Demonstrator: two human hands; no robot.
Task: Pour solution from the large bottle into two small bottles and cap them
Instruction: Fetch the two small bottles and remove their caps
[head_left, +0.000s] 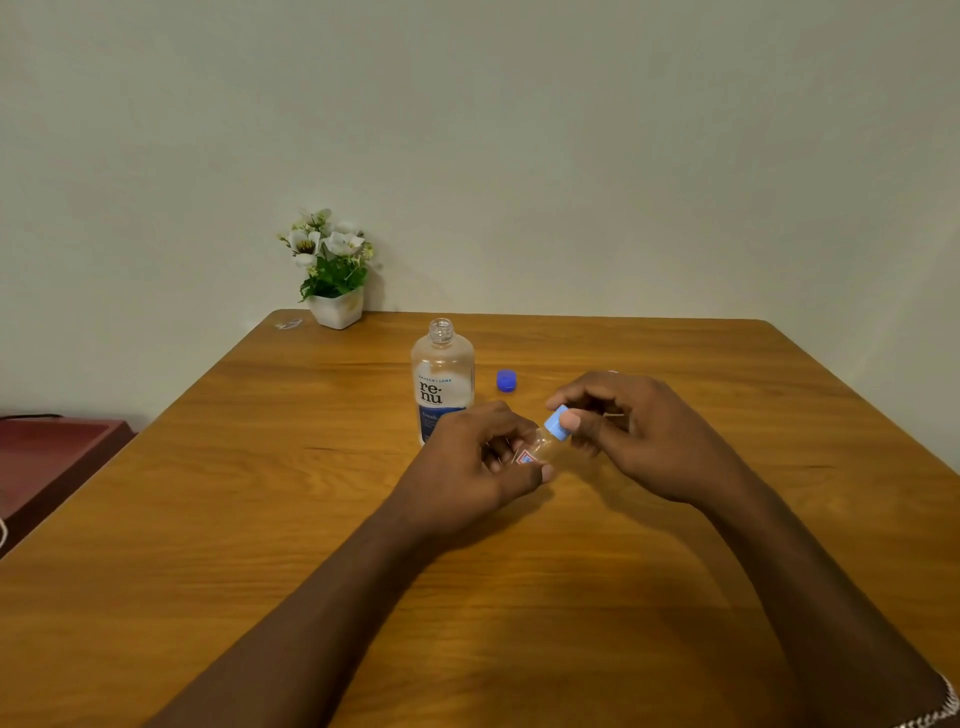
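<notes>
1. left hand (488, 462) is curled round the small bottle (540, 449), fingers + thumb on its body. It's held just above the table (260, 519), tilted w/ the neck up-right, prob so the top faces the other hand
2. right hand (639, 431) pinches the light blue cap (557, 423) on that neck btwn thumb & forefinger; other fingers loosely curled, nothing else in them
3. One hand steadies, the other turns, so it reads as a cap twist. Can't tell if it's going on or off, or how full the bottle is (clear plastic, mostly covered)
4. big bottle (441, 374) stands upright just behind the left hand, neck open. Its dark blue cap (506, 380) lies on the table just right of it, not touching, prob kept off & in reach bc there's more pouring to do
5. 2nd small bottle: not clearly in view. A pale bit shows over the right knuckles, can't say what it is
6. flower pot (335, 270) sits at the far left corner, well apart from the work
</notes>
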